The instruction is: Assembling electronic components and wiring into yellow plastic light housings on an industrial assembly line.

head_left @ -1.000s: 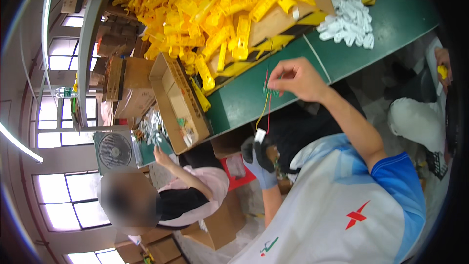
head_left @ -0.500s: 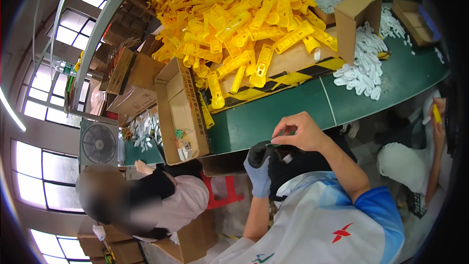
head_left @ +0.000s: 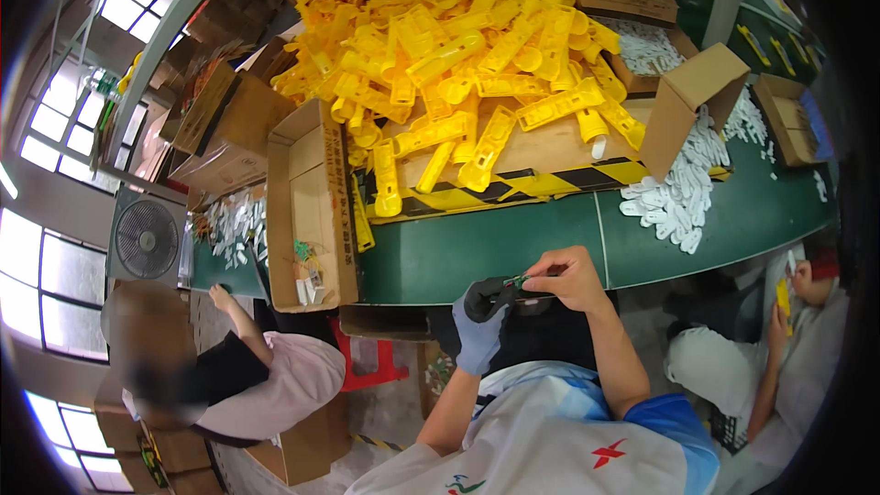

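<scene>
In front of my body, just off the near edge of the green worktable [head_left: 458, 257], my two hands meet. My left hand [head_left: 483, 316] wears a grey glove with black fingers, and those fingers are closed round a small green piece [head_left: 518, 281] that looks like a circuit board. My bare right hand [head_left: 566, 282] pinches the same piece between thumb and fingertips. Most of it is hidden by the fingers. To the left stands an open cardboard box [head_left: 312, 183] holding a few small green boards with wires and white blocks [head_left: 310, 290].
A big heap of yellow plastic casings [head_left: 440, 46] rises behind a striped ledge [head_left: 532, 185]. White plastic parts [head_left: 674, 206] spill from a carton [head_left: 701, 96] at right. One person [head_left: 275, 376] sits at left, another [head_left: 733, 357] at right. A red stool [head_left: 371, 362] stands at left.
My right hand has come down against the left, its fingertips now on the green piece at the glove. The view has shifted, so the table appears lower.
</scene>
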Motion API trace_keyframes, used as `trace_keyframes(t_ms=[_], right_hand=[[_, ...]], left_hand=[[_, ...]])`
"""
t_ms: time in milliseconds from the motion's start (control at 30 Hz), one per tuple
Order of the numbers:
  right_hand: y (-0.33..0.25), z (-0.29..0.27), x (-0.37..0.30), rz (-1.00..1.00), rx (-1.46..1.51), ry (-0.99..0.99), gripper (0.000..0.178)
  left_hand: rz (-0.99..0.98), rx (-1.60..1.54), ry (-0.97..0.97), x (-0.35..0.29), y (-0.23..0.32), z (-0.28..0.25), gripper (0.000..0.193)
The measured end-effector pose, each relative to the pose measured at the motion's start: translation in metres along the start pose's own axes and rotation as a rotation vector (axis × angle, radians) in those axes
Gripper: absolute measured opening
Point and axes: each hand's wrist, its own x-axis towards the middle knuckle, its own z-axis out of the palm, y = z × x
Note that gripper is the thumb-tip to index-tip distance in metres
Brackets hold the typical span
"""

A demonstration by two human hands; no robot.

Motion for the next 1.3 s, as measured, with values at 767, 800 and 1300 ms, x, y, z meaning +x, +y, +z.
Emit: trace_keyframes(t_ms=[767,800,1300], right_hand=[[-0.005,-0.055,-0.029,-0.176,-0.177,0.292,0.012],[-0.004,-0.054,-0.027,-0.179,-0.17,0.288,0.012],[0.001,-0.057,-0.019,-0.131,-0.025,0.34,0.014]], left_hand=[[0.64,0.942,0.178,0.127,0.03,0.041,0.061],[0.678,1.056,0.173,0.138,0.031,0.038,0.063],[0.484,1.169,-0.02,0.142,0.026,0.018,0.075]])
